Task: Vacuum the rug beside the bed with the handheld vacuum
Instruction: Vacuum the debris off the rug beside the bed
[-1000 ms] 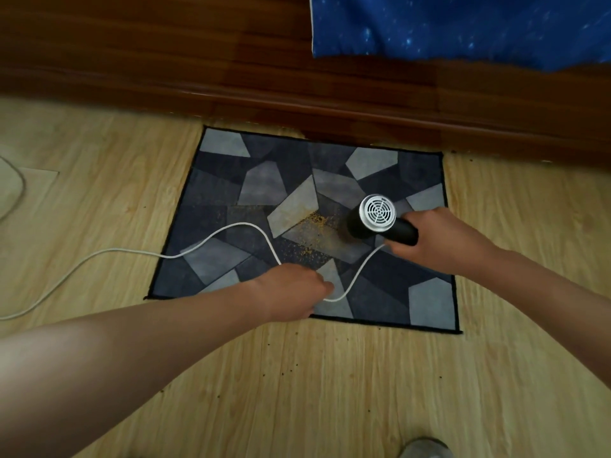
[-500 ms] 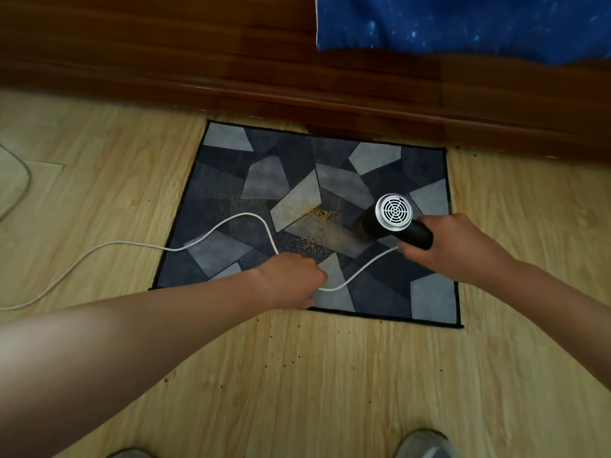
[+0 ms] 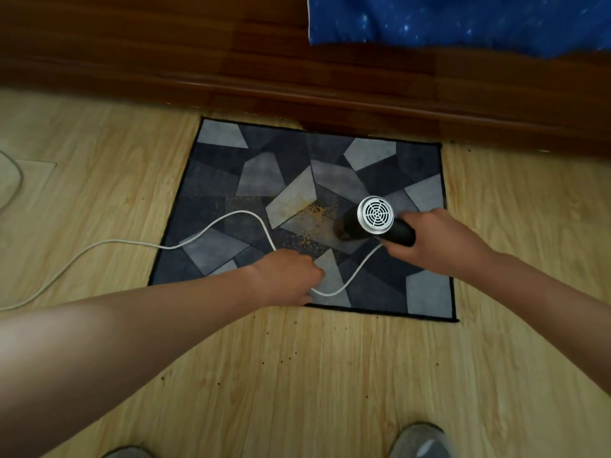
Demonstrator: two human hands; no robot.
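On the rug (image 3: pixel 231 180), right of its middle, we hold the one handheld vacuum (image 3: pixel 377 216) with its dark nozzle tipped down onto the pile and its round white grille facing up at us. Our right hand (image 3: pixel 436 242) is wrapped around the black handle, over the rug's right half. Our left hand (image 3: pixel 287 279) is at the rug's near edge, fingers curled around the single white cord (image 3: pixel 211 226). The cord sags in a loop from the vacuum's handle to that hand, then arches over the rug's left half and runs off its left edge across the floor (image 3: pixel 330 375). A patch of yellowish crumbs (image 3: pixel 317 213) lies at the rug's centre, just left of the nozzle. The rug's far edge sits close against the dark wooden bed frame (image 3: pixel 297 77), so there is no room to move beyond it. Bare wooden floor borders its left, near and right edges, widest to the left and on our side. Dark specks dot the floor just past the near edge. Above the rug's far right corner hangs one blue bedsheet (image 3: pixel 463 21). We count one rug, one vacuum, one cord, two hands, and two grey shoes, the right shoe (image 3: pixel 420 441) and the left shoe (image 3: pixel 125 452), well back from the near edge.
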